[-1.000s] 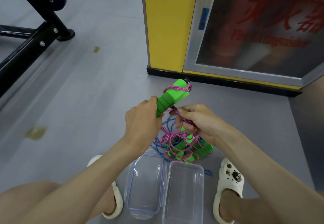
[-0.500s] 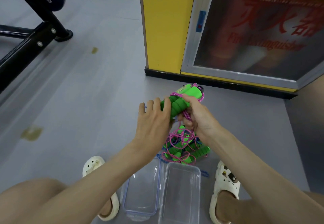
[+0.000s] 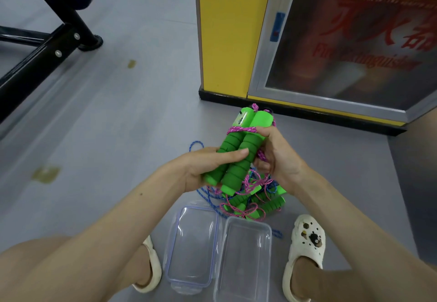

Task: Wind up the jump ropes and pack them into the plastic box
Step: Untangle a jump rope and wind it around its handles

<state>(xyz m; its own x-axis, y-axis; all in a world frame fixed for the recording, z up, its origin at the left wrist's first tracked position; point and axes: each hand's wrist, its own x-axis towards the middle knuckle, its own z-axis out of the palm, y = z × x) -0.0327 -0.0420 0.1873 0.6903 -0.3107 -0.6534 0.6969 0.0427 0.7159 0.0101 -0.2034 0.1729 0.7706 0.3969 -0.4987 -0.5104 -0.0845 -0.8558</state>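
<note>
The left hand (image 3: 201, 171) gripped the near ends of two bright green ribbed foam jump-rope handles (image 3: 238, 145), held side by side, thumb lying across them. The right hand (image 3: 279, 159), just right of them, pinched the pink braided cord (image 3: 238, 129) looped round their far ends. Beneath the hands, a tangled heap of green-handled ropes with pink and blue cords (image 3: 260, 201) lay on the grey floor (image 3: 113, 136). Nearer stood the clear rectangular plastic box (image 3: 243, 254), its blue-rimmed clear lid (image 3: 192, 245) touching its left side, between two white clogs (image 3: 305, 249).
</note>
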